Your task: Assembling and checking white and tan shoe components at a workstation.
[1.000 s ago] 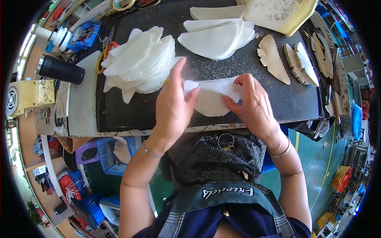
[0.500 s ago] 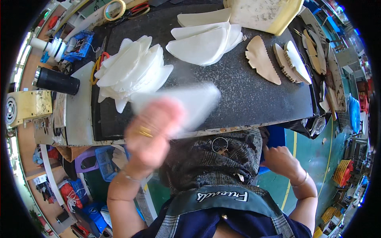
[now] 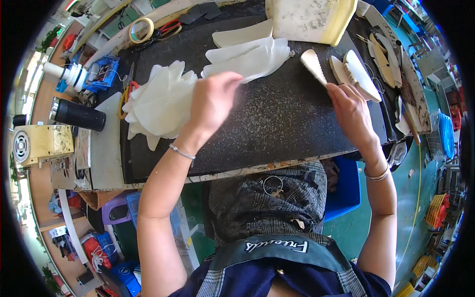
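Your left hand [image 3: 213, 101] presses flat on the white sheet pile [image 3: 161, 104] left of the black mat [image 3: 277, 119]; right hand [image 3: 351, 106] pinches a stiff-looking insole [image 3: 314, 64]. Sheets look light and floppy; grip edges.

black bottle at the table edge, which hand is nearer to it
Left. The left hand is over the white stack, which lies just right of the black bottle; the right hand is far across the mat, by the tan pieces.
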Available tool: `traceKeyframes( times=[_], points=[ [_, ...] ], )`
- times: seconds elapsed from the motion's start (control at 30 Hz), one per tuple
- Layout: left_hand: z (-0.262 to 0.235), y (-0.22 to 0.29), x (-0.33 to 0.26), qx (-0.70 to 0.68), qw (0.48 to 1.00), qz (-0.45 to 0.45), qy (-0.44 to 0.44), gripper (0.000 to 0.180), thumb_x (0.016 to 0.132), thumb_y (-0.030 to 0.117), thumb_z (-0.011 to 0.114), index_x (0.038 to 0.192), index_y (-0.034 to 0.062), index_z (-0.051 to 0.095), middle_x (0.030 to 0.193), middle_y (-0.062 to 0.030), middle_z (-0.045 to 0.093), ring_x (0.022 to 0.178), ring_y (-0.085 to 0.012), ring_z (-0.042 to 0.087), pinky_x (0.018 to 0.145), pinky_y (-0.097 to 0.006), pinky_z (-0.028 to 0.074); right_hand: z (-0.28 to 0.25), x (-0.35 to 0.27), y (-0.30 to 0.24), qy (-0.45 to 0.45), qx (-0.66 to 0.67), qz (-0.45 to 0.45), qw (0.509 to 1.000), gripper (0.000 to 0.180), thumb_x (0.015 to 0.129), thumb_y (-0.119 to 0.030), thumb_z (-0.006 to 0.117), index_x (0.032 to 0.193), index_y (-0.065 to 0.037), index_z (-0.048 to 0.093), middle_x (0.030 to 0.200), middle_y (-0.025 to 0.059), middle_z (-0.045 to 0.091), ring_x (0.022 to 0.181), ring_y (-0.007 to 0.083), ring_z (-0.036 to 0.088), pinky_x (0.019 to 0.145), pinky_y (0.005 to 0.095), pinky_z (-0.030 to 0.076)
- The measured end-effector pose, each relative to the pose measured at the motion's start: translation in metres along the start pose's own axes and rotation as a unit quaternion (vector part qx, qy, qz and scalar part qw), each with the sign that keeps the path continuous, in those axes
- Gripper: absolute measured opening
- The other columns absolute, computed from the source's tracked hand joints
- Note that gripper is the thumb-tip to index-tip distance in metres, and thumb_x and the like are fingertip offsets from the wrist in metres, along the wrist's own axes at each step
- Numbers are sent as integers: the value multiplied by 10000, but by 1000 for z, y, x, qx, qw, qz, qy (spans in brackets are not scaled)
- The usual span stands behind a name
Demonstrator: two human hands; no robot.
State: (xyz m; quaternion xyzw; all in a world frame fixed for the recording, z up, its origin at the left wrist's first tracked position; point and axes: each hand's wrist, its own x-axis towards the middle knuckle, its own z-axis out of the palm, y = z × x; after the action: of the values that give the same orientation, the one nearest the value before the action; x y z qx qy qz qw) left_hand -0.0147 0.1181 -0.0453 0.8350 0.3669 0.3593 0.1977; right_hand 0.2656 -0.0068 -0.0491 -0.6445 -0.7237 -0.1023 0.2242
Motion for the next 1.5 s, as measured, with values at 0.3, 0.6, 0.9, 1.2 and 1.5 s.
traceKeyframes(
  times=[0.3,0.6,0.9,1.2,1.5],
  points=[
    [-8,49,-39,29,995,95,-27,188,704,-37,725,865,61,713,836,-106,701,782,-245,691,728,-326,563,-10,17,10,-19,160,204,966,102,742,-73,730,741,-2,655,609,126,602,581,242,604,592,345,453],
    [71,86,14,69,949,304,-40,348,778,115,688,1108,59,595,1109,-79,573,1119,-259,508,999,-410,372,5,36,25,-83,275,153,946,274,644,-83,808,643,-6,546,550,32,494,555,88,422,519,289,388],
    [85,62,3,100,961,218,-137,249,809,154,658,1038,58,664,1028,-66,680,1008,-226,587,884,-363,427,-17,24,45,-34,500,277,820,168,794,-148,759,754,-23,653,668,-25,583,620,38,510,572,204,410],
    [67,96,22,19,986,126,-105,511,857,455,640,1092,2,630,1089,-133,676,894,-256,642,781,-314,423,-60,24,-7,175,181,73,965,155,702,-27,778,664,-31,628,633,17,567,578,62,512,522,240,398],
    [64,101,48,-437,872,-107,-194,286,966,255,528,913,-8,629,664,-103,618,666,-153,611,605,-329,472,-86,-10,21,204,432,311,821,200,833,-150,723,727,-9,628,617,-15,569,513,32,491,475,169,377]
  ],
)
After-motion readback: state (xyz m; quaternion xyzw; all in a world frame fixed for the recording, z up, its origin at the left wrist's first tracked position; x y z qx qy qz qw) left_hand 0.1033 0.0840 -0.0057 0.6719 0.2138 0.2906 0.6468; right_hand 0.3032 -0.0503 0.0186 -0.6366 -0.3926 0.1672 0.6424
